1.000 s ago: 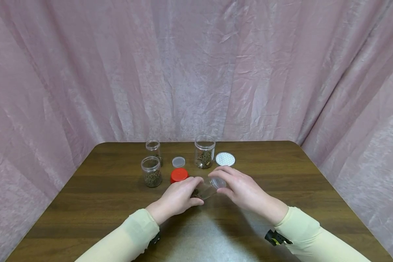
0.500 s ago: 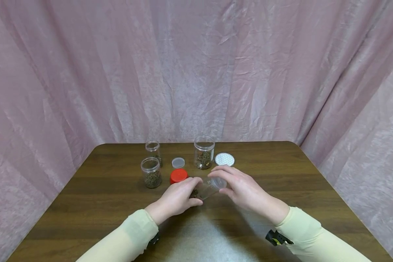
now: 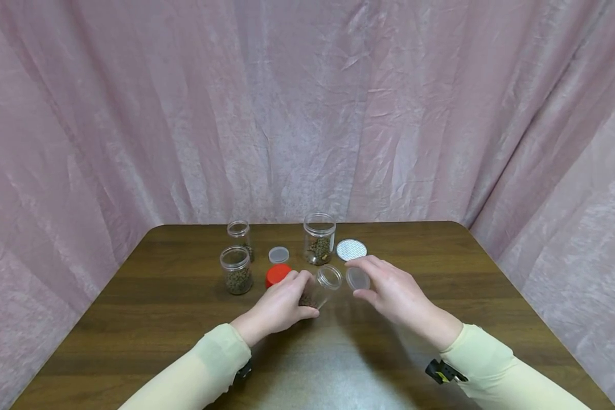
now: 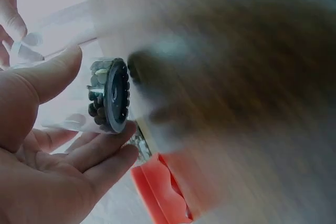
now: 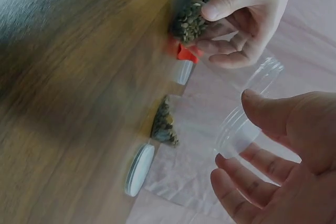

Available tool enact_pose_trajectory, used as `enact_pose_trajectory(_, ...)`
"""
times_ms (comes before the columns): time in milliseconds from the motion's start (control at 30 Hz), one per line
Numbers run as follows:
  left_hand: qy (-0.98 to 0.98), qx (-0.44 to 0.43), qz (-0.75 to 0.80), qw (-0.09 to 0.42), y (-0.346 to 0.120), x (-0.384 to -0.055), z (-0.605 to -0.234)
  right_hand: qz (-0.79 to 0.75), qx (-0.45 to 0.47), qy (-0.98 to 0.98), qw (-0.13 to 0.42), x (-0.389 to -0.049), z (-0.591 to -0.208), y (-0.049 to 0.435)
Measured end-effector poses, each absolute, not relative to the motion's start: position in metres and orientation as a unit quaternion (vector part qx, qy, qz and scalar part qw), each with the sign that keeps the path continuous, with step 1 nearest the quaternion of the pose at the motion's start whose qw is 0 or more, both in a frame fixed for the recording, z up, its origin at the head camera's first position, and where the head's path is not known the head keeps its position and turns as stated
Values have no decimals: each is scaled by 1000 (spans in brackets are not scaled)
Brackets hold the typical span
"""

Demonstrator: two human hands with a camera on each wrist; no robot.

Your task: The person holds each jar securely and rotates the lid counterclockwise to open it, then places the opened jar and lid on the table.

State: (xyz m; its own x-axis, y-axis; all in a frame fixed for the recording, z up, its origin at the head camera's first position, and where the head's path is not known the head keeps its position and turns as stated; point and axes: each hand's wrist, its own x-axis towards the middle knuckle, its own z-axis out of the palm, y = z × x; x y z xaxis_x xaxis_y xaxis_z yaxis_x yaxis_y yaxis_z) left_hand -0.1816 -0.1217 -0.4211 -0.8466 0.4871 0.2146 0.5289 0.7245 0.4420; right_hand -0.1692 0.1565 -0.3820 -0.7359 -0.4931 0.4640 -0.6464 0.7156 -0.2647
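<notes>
My left hand (image 3: 277, 304) grips a clear jar (image 3: 326, 289) with dark, pellet-like pieces in its bottom. The jar tilts, its uncovered mouth facing up and to the right; in the left wrist view the pieces (image 4: 98, 95) gather at its base. Just right of that mouth, my right hand (image 3: 402, 293) holds a clear round lid (image 3: 357, 279) between thumb and fingers, apart from the jar. The right wrist view shows this lid (image 5: 233, 132) near the fingertips. Beside my left hand is a red, cap-like thing (image 3: 278, 274), partly hidden by the fingers.
Two uncovered jars of pieces stand at left, a wide jar (image 3: 237, 273) and a slimmer jar (image 3: 239, 230) behind. A larger jar (image 3: 319, 245) stands at the back middle. A small translucent lid (image 3: 279, 254) and a white patterned lid (image 3: 352, 250) lie on the wooden table (image 3: 148, 302).
The clear lid has come off the jar's mouth and moved right with my right hand. The jar's mouth now shows uncovered, and my left hand still grips the jar.
</notes>
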Motion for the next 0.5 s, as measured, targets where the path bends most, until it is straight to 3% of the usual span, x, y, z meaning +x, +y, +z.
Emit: enact_pose_trajectory(500, -937, -245, -247, 31, -101, -206, -421, 177, 287, -924, 181, -187, -394, 165)
